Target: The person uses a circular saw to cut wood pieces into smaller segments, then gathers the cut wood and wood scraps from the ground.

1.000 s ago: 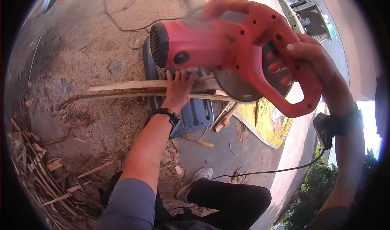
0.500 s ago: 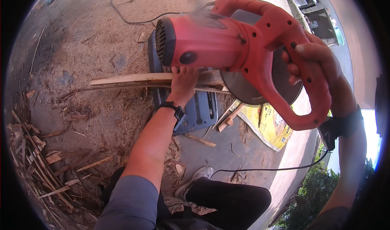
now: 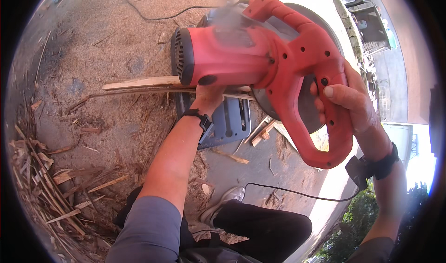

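A red chop saw (image 3: 232,54) with a large round blade (image 3: 272,103) stands over a blue-grey slotted metal base (image 3: 239,135). My right hand (image 3: 353,100) is closed round its loop handle, the thumb lying along the near side. Beneath the motor housing, my left hand (image 3: 210,98) rests on a long thin wood strip (image 3: 144,83) laid across the base. The motor hides the left fingers and part of the strip. Half a second ago those fingers showed wrapped over the wood. The blade's lower edge is near the strip's right end, but I cannot tell whether they touch.
Splintered wood (image 3: 69,184) is heaped at the lower left. Sawdust covers the ground, and small offcuts (image 3: 265,134) lie right of the base. A black cord (image 3: 176,14) runs behind the saw. My shoe (image 3: 225,200) is close to the base.
The saw head and my right hand have swung down and left in the picture, so the motor now covers my left fingers. My left hand and the strip's left end stay nearly in place.
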### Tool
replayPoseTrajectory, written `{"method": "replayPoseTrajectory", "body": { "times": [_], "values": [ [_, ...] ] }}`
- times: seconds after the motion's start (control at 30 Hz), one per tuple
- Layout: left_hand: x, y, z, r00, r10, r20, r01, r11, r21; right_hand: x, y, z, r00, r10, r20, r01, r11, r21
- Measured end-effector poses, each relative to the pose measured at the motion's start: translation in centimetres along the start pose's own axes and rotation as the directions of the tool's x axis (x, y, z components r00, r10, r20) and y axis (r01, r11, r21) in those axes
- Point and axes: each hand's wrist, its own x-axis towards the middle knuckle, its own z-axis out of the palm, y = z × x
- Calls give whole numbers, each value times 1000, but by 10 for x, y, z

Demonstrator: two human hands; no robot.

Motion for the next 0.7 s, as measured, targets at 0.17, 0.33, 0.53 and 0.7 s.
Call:
{"method": "replayPoseTrajectory", "body": {
  "times": [0.17,0.33,0.53,0.7],
  "values": [
    [1,-3,8,1000,-1,13,1,1000,-27,-7,22,10,1000,-16,13,14,994,112],
    [2,-5,3,1000,-16,18,17,999,-37,-15,46,22,1000,-6,-4,7,993,114],
    [2,-6,4,999,-20,25,21,999,-38,-20,69,33,1000,-25,-4,26,988,153],
    [-5,-12,-1,999,-32,32,33,999,-28,-22,95,46,997,-79,-8,79,979,187]
  ]
}}
